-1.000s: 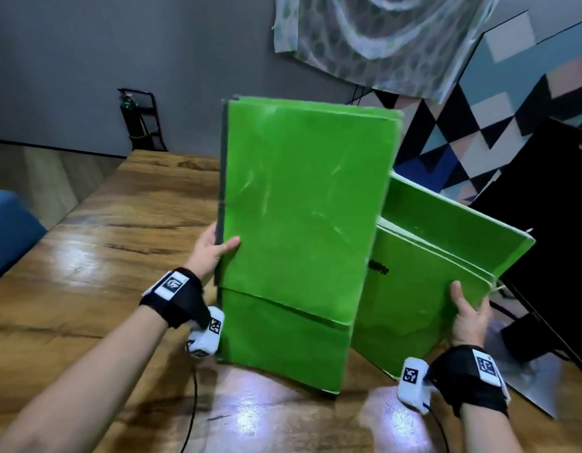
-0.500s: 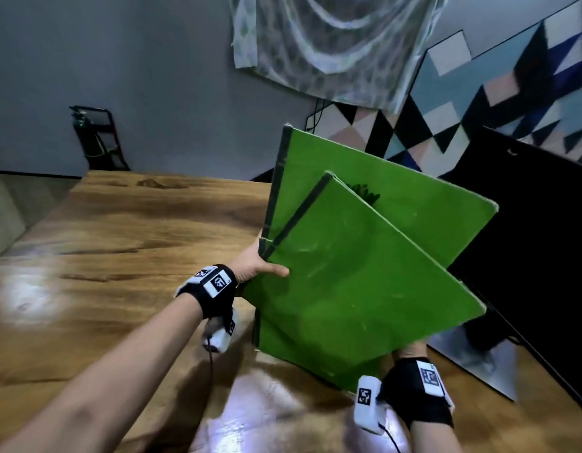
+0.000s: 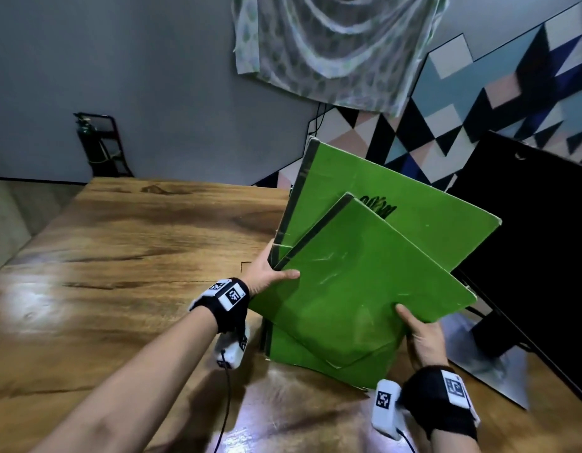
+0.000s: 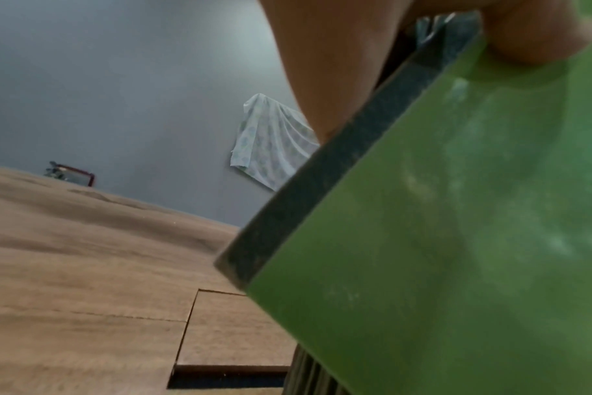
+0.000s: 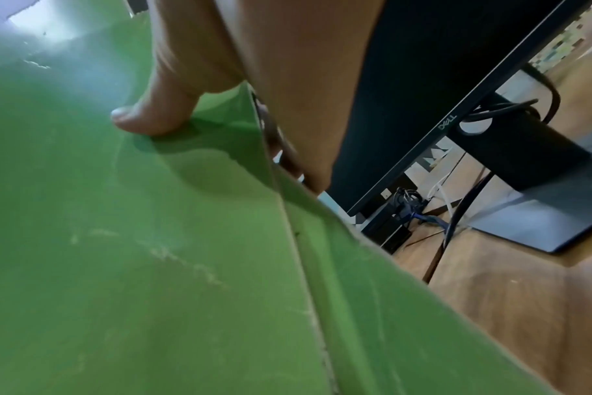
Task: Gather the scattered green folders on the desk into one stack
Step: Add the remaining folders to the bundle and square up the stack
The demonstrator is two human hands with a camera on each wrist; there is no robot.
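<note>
Now visible, right hand [image 3: 422, 338] pinches the front folder [image 3: 358, 289]; left hand [image 3: 266, 273] grips both folders' spines.

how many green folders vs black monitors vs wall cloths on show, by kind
green folders: 2 clearly seen, the front folder and the back folder; dark edges below hint at more, count unclear
black monitor: 1
patterned cloth: 1
total: 4

The wooden desk [image 3: 126, 256] lies bare to my left, open for reaching. On my right the black monitor [image 3: 528, 256] and its stand [image 5: 524, 171] crowd close.
</note>
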